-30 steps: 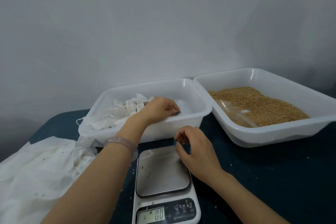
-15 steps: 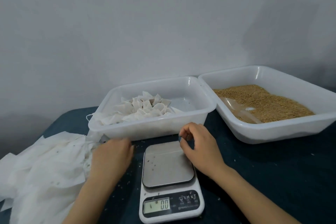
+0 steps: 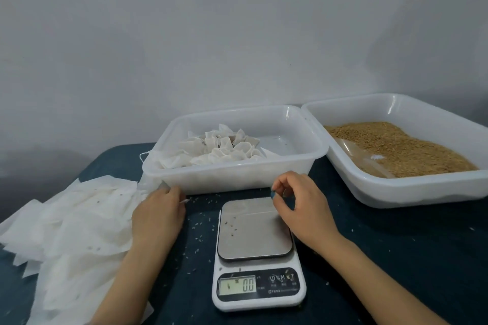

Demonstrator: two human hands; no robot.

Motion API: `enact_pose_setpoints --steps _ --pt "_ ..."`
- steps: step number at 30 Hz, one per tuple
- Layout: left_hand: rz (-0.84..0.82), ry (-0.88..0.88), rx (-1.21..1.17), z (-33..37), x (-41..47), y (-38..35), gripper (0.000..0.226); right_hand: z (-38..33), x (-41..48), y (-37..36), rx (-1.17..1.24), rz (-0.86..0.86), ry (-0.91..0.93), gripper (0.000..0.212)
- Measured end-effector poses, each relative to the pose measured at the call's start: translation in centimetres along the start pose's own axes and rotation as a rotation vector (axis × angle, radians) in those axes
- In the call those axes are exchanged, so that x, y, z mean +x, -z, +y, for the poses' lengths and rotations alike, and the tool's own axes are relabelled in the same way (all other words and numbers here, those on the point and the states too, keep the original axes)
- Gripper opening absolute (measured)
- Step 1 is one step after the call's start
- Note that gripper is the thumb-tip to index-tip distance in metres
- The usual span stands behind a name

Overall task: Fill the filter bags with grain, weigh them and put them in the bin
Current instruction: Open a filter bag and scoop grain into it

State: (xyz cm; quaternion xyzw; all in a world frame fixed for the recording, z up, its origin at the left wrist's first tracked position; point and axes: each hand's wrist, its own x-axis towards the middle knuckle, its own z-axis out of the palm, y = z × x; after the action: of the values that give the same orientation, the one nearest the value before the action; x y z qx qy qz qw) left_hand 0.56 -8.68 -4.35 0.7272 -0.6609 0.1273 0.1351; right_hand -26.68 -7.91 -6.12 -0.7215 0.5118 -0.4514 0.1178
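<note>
The dark desk point(image 3: 396, 258) holds everything. Far right is the tray point(image 3: 422, 194) of grain point(image 3: 401, 148). Just beside it, in the far middle, is the bin point(image 3: 237, 179), with full bags point(image 3: 224, 150) heaped in its left half. Near left lies a big pile of empty bags point(image 3: 79, 219). The scale point(image 3: 258, 295) sits near, in the middle. It reads zero, and only a few loose grains point(image 3: 232, 227) lie on it.

The left hand point(image 3: 158, 216) lies on the pile's right edge with its fingers bent down. It is not clear if it has pinched a bag. The right hand point(image 3: 301, 208) hangs over the scale's far right corner with its fingers curled. It is not clear if it holds anything.

The step looks like getting a new bag. It is best to lift just one, since thin bags may stick together. Brushing the grains off the scale first would keep the weight true.
</note>
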Motion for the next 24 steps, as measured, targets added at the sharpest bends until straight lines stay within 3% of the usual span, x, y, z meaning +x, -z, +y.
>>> enact_pose_setpoints --steps 5,10,15,19,24 --pt "0.267 -0.031 -0.146 0.9 -0.6 1.7 0.008 -0.1 0.0 -0.1 -0.004 -0.017 -0.005 0.027" --pt "0.281 0.152 -0.395 1.3 -0.2 2.0 0.004 0.0 0.0 -0.1 -0.012 -0.030 -0.012 0.024" --pt "0.369 0.267 -0.979 1.8 0.0 3.3 0.013 -0.1 0.1 -0.2 -0.005 -0.029 -0.015 0.023" --pt "0.173 0.335 -1.487 3.9 0.8 4.7 0.015 -0.4 0.2 0.0 0.061 -0.030 0.036 0.006" --pt "-0.099 0.231 -1.604 7.4 0.9 4.8 0.006 -1.0 0.3 0.0 0.283 -0.041 0.007 0.033"
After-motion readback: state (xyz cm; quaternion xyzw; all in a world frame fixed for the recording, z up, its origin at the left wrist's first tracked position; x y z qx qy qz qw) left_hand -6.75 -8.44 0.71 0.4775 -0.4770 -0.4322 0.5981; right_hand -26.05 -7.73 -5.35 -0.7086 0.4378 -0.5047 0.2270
